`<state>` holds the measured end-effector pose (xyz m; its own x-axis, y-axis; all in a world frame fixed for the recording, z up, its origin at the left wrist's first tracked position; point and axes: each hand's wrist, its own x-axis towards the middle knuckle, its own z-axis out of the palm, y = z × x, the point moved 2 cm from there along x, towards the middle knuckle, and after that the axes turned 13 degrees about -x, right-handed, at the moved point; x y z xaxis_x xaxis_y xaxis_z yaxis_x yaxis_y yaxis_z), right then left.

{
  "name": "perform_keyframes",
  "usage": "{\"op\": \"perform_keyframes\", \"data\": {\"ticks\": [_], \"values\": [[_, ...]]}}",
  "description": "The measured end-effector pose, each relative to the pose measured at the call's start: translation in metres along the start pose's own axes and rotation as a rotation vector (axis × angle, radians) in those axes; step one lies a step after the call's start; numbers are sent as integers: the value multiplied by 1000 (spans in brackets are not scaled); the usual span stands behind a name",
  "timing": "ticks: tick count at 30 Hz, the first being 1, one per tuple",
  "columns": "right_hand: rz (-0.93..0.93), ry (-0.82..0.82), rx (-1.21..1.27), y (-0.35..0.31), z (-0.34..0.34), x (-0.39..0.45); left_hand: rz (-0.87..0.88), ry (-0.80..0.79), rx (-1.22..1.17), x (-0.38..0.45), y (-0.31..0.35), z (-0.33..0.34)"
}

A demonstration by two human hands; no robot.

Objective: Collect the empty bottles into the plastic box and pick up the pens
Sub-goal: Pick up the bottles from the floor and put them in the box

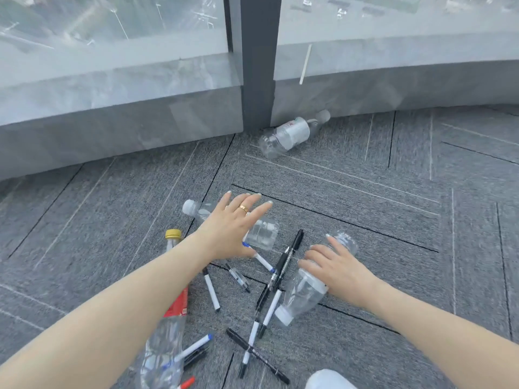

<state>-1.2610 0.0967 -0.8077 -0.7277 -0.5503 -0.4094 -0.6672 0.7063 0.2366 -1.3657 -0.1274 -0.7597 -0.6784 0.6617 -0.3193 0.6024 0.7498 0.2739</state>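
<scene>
We see L hand (230,228) splayed, empty, over bottle (238,224), axis left-right; R hand (337,269) loosely on 2nd bottle (309,287).

Grey striped carpet (365,175), glass wall (112,37), perhaps daylit.

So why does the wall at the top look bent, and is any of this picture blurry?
Head view: the wide-angle lens bows the window ledge into a curve. The light is soft and even, with hardly any shadows under the left hand or right hand. The glass carries pale reflections. The crumpled bottle at the bottom edge looks smeared, while the far bottle by the pillar is fairly sharp.
</scene>
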Motion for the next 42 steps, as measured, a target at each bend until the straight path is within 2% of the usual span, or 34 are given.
{"op": "perform_keyframes", "data": {"ticks": [4, 9, 16, 23, 26, 31, 35, 42], "values": [[28, -6, 54, 2, -4, -1, -28, -203, 198, 25, -8, 17], [100, 30, 45, 10, 1, -9, 3, -220, 262, 37, -9, 23], [116, 63, 67, 8, 2, -14, -17, -94, 121, 38, -8, 20], [132, -6, 143, 12, -35, -26, -207, 192, -314, -4, 9, -44], [137, -3, 157, 20, -81, -41, -333, 240, -542, -47, 22, -94], [208, 100, 183, 40, -192, -63, -508, 315, -817, -126, 45, -183], [211, 151, 223, 50, -299, -76, -617, 371, -948, -188, 57, -260], [101, 123, 350, 46, -496, -90, -752, 581, -1094, -315, 86, -398]]}}
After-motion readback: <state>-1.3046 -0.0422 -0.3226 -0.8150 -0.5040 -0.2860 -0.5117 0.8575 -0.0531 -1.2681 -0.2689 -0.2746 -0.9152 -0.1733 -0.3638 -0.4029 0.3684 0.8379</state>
